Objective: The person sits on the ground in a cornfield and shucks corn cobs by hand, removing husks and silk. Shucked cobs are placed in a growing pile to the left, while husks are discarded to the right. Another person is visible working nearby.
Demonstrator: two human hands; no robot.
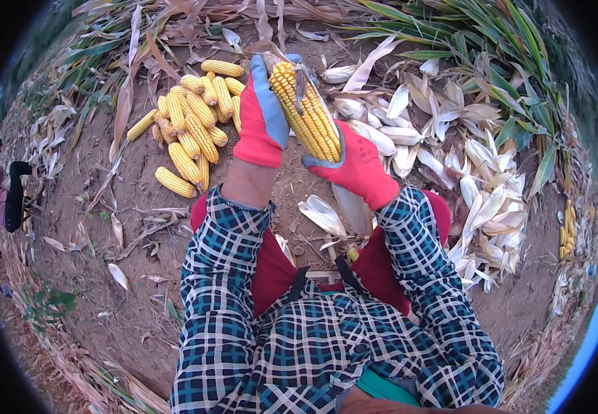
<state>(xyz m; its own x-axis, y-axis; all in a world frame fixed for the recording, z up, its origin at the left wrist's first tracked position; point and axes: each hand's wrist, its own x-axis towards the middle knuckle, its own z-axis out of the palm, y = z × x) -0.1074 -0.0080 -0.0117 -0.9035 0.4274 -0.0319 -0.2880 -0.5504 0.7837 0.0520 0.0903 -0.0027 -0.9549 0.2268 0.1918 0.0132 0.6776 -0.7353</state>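
Observation:
Between my gloved hands is an ear of corn (307, 111), its yellow kernels bare on the side toward me and a strand of dry silk across them. My left hand (265, 111), in a red and blue-grey glove, grips its upper end. Around the lower end, my right hand (356, 163) closes from the right. Pale husk shows along the ear's right edge; its far side is hidden. Left of my hands lies a heap of bare yellow ears (195, 119). To the right, ears still in their husks (382, 129) lie on the soil.
Loose husks (493, 222) form a pile at the right. One husk (324, 215) lies on the ground between my knees. Cut corn stalks (485, 57) with leaves border the far side. Another person (6, 194) is at the left rim. More yellow ears (567, 230) lie far right.

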